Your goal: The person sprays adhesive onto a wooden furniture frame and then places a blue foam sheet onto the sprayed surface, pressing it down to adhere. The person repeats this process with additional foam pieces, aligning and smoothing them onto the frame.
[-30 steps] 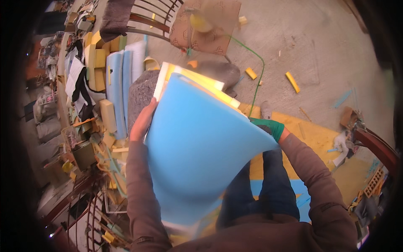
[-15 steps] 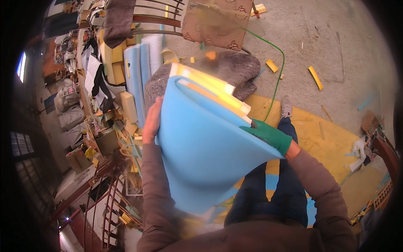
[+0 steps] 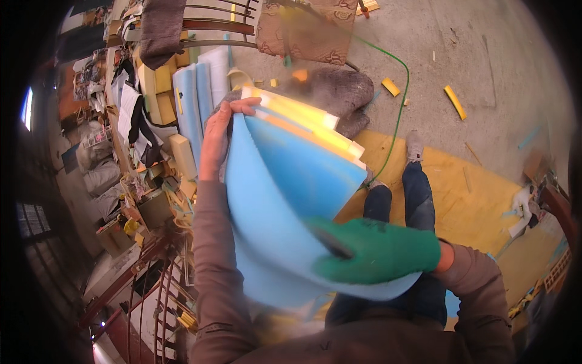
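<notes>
A large sheet of light blue foam (image 3: 267, 242) curves in front of me, its near side drawn back from a blue inner face (image 3: 315, 176). Yellow foam strips with pale ends (image 3: 303, 115) run along its far edge. My left hand (image 3: 221, 133), bare, is closed over the far left corner of the sheet, fingers bent across the top. In a green glove, my right hand (image 3: 382, 252) lies over the drawn-back part of the sheet. Motion smears its fingers, and a dark patch shows between them that I cannot make out.
Grey fabric (image 3: 333, 97) lies bunched behind the foam. A green hose (image 3: 403, 91) runs across the floor at right, near loose yellow foam pieces (image 3: 454, 103). A metal-framed chair (image 3: 218, 27) stands at the far side. Foam blocks (image 3: 160, 91) and clutter fill the left.
My right hand has moved from the far right edge toward me, and the blue sheet has folded back, baring its inner face. My left hand has shifted up to the corner.
</notes>
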Demonstrator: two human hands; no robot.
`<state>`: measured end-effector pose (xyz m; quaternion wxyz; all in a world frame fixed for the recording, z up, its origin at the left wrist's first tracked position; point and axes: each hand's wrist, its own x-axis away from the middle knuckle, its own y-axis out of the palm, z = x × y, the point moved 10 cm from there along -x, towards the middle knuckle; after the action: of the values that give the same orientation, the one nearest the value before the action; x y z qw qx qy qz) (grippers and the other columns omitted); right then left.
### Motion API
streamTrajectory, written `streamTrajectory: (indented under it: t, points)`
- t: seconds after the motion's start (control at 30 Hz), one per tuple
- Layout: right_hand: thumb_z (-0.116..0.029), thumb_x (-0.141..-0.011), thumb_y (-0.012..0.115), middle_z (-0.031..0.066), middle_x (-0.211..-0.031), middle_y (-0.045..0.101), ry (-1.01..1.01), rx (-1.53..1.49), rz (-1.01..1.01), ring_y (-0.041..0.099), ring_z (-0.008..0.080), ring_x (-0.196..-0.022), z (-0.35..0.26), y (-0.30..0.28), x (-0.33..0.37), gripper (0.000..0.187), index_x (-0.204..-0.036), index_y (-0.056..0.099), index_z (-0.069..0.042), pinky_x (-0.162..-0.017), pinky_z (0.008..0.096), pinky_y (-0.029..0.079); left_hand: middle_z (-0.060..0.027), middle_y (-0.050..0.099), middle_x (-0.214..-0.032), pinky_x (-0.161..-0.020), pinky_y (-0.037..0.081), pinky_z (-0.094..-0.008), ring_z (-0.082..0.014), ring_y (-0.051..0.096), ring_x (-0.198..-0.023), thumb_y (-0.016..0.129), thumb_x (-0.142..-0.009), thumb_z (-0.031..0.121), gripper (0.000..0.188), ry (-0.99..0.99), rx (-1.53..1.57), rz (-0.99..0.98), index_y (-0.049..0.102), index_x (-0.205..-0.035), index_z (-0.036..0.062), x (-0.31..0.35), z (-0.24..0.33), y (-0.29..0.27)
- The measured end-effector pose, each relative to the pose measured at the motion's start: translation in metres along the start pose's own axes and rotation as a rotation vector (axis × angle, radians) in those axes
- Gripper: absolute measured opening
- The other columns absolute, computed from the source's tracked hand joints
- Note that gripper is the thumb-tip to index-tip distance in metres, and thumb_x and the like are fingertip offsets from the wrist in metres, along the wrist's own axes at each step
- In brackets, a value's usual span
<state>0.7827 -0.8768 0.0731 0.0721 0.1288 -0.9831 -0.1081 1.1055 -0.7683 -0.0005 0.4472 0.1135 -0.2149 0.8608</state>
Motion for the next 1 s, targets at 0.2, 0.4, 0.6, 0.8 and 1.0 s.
streamTrajectory:
  t: [0.2,0.4,0.6,0.8,1.0]
  points:
    - [-0.023,-0.108,0.07,0.0267,-0.112,0.078,-0.354,0.206,0.224,0.071,0.034,-0.073,-0.054,0.009,-0.017,0.048,-0.149,0.063,0.002,-0.064,0.0462,0.06,-0.0143,0.074,-0.148,-0.116,0.054,-0.0347,-0.0212,0.069,-0.132,0.042,-0.125,0.057,0.069,-0.141,0.027,0.07,0.072,-0.153,0.0008,0.011,-0.009,0.005]
    - [-0.017,-0.106,0.074,0.024,-0.123,0.076,-0.533,0.354,0.417,0.072,0.0312,-0.076,-0.065,0.026,-0.008,0.04,-0.142,0.07,-0.001,-0.067,0.0443,0.059,-0.0151,0.067,-0.161,-0.126,0.048,-0.0381,-0.0256,0.062,-0.147,0.04,-0.123,0.062,0.075,-0.156,-0.062,-0.02,0.068,-0.157,0.0008,0.017,-0.013,0.007]
    - [-0.02,-0.105,0.078,0.0197,-0.114,0.078,-0.272,0.36,0.197,0.075,0.0305,-0.09,-0.024,0.011,0.015,0.064,-0.161,0.06,0.006,-0.077,0.0432,0.059,-0.0139,0.07,-0.153,-0.126,0.044,-0.0381,-0.0264,0.063,-0.143,0.044,-0.127,0.04,0.05,0.224,-0.383,0.106,0.071,-0.15,0.0044,0.024,0.021,0.016]
    - [-0.025,-0.109,0.076,0.0203,-0.098,0.074,0.209,-0.153,0.096,0.072,0.0329,-0.082,0.021,-0.007,0.013,0.065,-0.165,0.056,0.002,-0.072,0.0461,0.058,-0.0143,0.071,-0.152,-0.13,0.04,-0.0421,-0.0298,0.06,-0.147,0.043,-0.127,0.042,0.049,0.256,-0.394,0.112,0.072,-0.133,0.0033,0.029,0.02,0.019]
    - [-0.028,-0.112,0.07,0.0236,-0.106,0.076,-0.094,0.09,0.099,0.073,0.0354,-0.083,-0.022,0.001,-0.008,0.034,-0.133,0.069,-0.001,-0.077,0.0487,0.06,-0.011,0.075,-0.138,-0.121,0.046,-0.0368,-0.0207,0.064,-0.131,0.043,-0.128,0.043,0.046,0.223,-0.214,0.255,0.068,-0.123,0.0042,0.034,0.01,0.002]
